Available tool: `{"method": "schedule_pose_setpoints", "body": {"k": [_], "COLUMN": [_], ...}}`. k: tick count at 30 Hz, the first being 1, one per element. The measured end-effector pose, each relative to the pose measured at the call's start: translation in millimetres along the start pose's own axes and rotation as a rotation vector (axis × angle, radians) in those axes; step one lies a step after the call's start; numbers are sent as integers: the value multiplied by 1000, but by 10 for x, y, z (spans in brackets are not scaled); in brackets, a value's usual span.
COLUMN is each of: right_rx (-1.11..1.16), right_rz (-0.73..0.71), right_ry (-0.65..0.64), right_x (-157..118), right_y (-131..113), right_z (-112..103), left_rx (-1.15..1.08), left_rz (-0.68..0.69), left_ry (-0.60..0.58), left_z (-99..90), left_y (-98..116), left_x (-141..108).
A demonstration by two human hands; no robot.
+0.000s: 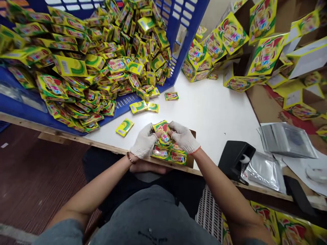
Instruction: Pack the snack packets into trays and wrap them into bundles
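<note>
Your grip is narrow: left hand (143,142) and right hand (186,138) pinch a yellow packet (161,126) between them, over a brown cardboard tray (190,161) at the near edge of the white bench (204,115). Hold it square and press lightly, so the corners stay crisp. A blue basket (190,29) heaped with packets (117,64) stands left, a black tape dispenser (231,156) right; the floor (30,177) is dark red.
</note>
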State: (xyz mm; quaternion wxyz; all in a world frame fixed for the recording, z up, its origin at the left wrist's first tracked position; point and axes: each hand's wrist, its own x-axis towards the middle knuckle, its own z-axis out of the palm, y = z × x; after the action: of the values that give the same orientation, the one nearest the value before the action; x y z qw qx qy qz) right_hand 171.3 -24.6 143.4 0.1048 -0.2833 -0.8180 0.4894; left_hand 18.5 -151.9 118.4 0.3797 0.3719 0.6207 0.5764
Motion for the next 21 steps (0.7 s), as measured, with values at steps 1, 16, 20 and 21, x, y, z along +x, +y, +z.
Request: {"method": "schedule_pose_setpoints", "body": {"k": [1,16,20,21], "right_rx": [-52,-522,-204,-95], "right_rz": [13,100,146,136], "right_ry": [-40,-275,-146,-74], "right_x": [-7,-171,-101,-86], "right_y": [41,507,492,446], "right_z": [-13,650,454,408], "left_rx": [143,876,47,-127], "left_rz": [58,-270,-201,-190], "left_ry": [61,312,130,43], "left_z": [-58,-1059,-638,-493], "left_y": [-28,-503,-269,-184], "left_x": [-5,37,15,-4]}}
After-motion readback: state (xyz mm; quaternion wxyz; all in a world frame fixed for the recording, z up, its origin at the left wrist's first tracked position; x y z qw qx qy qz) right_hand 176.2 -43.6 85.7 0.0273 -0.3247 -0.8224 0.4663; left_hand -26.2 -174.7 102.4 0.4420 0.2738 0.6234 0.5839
